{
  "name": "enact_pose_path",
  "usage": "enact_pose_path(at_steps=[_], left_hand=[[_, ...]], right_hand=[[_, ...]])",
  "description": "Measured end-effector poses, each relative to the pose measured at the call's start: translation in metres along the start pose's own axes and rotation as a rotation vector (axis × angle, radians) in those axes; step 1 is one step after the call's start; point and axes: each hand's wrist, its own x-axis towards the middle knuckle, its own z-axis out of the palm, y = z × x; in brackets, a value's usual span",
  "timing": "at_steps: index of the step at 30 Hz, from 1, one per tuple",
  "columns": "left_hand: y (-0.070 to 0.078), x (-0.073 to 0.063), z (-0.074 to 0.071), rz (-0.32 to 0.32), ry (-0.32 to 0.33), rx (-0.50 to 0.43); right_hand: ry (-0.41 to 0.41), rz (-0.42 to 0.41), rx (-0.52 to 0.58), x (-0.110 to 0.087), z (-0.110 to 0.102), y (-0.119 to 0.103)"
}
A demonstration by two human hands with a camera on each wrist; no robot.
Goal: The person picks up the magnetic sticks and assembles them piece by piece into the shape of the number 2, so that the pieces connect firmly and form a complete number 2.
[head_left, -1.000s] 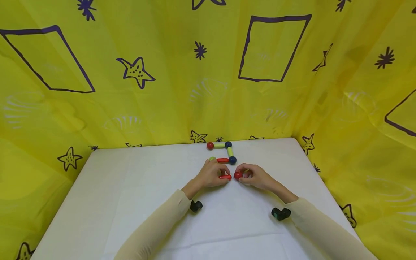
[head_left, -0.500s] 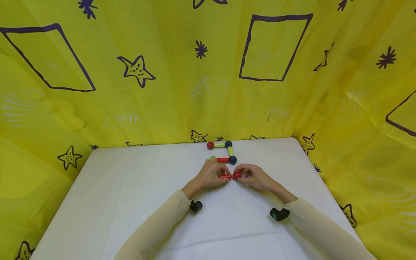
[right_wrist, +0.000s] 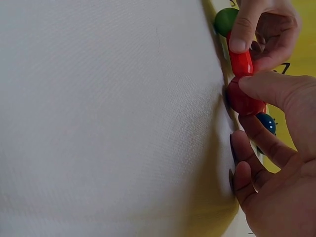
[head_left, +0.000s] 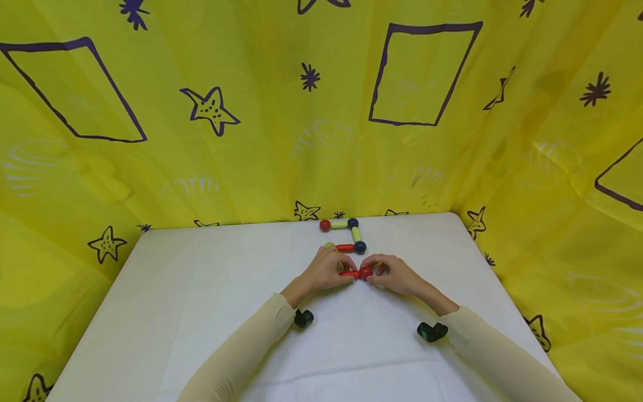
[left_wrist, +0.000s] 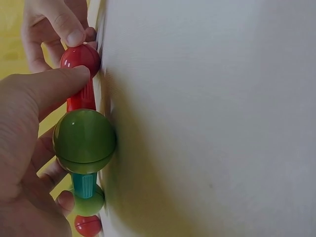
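Note:
My left hand [head_left: 327,269] pinches a red rod [head_left: 350,274] between thumb and fingers, low over the white table. In the left wrist view a green ball [left_wrist: 84,140] sits at the rod's near end. Beyond that ball a teal rod [left_wrist: 84,185] leads to a lighter green ball [left_wrist: 90,202]. My right hand [head_left: 394,272] pinches a red ball [head_left: 365,272], which touches the red rod's right end. In the right wrist view the thumb presses on this ball, and its other fingers are loosely bent.
Behind the hands, connected pieces lie on the white table [head_left: 226,312]: a far red ball [head_left: 325,225], yellow-green rods [head_left: 339,224], dark blue balls [head_left: 360,247] and another red rod [head_left: 345,248]. A yellow patterned curtain [head_left: 261,156] borders the table's back and sides.
The right hand has moved slightly left with the red ball, closing the gap to the red rod. Ball and rod now touch. The left hand has barely moved.

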Motion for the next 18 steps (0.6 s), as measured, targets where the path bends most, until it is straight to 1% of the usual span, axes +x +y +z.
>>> enact_pose_path(at_steps=[5,10,15,18], left_hand=[[0.000,0.000,0.000,-0.003,-0.014,0.001],[0.000,-0.001,-0.002,0.004,-0.009,0.012],[-0.002,-0.008,-0.011,0.015,0.013,-0.015],[-0.007,-0.016,-0.019,0.004,0.022,-0.023]], right_hand=[[-0.003,-0.001,-0.005,0.000,0.000,0.000],[-0.019,-0.019,-0.007,-0.001,-0.002,0.000],[-0.051,-0.037,-0.019,-0.004,-0.008,0.001],[-0.061,-0.019,-0.026,-0.007,-0.015,0.001]])
